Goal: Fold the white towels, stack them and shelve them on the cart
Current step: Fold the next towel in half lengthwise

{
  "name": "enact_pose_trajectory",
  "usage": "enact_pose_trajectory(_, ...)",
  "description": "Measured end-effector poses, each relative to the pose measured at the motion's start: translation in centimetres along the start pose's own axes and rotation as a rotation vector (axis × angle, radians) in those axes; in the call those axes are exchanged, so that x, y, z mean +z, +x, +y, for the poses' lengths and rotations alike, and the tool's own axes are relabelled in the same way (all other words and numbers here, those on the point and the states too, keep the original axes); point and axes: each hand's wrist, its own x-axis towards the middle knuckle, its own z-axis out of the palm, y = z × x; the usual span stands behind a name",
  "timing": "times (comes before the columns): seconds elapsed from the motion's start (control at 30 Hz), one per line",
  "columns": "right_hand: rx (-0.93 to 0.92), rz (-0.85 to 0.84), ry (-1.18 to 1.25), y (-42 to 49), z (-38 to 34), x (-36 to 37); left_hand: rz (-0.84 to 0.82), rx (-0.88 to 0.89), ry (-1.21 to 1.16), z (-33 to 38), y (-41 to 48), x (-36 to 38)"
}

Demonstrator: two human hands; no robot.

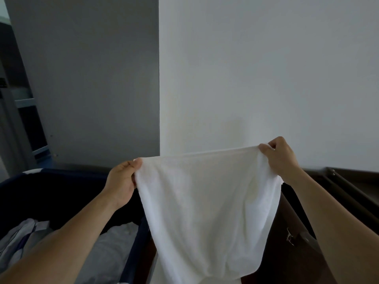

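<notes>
A white towel [209, 206] hangs spread out in the air in front of me, its top edge stretched nearly level. My left hand [122, 181] pinches the towel's upper left corner. My right hand [282, 158] pinches the upper right corner, a little higher than the left. The towel's lower part droops out of view at the bottom edge. Part of the dark brown cart [346, 193] shows to the right, behind my right forearm.
A dark blue laundry bin [61, 181] stands at the lower left with crumpled white and striped linen [114, 249] inside. A white wall [266, 78] rises straight ahead and a grey panel [92, 89] to its left.
</notes>
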Motion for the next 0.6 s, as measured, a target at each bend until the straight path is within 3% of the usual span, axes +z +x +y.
enact_pose_trajectory(0.13, 0.083, -0.041, 0.001, -0.5, 1.0, 1.2, 0.124, -0.158, -0.117, -0.2, 0.6, 1.6)
enact_pose_trajectory(0.27, 0.112, 0.004, 0.037, -2.8, 1.8, 4.5, 0.199, -0.246, -0.017, -1.5, 0.3, 5.3)
enact_pose_trajectory(0.47, 0.051, -0.015, 0.063, -9.2, 0.6, 8.8, 0.047, -0.086, 0.391, -5.9, -2.5, 12.4)
enact_pose_trajectory(0.6, -0.039, -0.068, -0.011, -11.4, 1.0, 10.4, -0.033, -0.003, 0.479, -7.7, -4.3, 14.7)
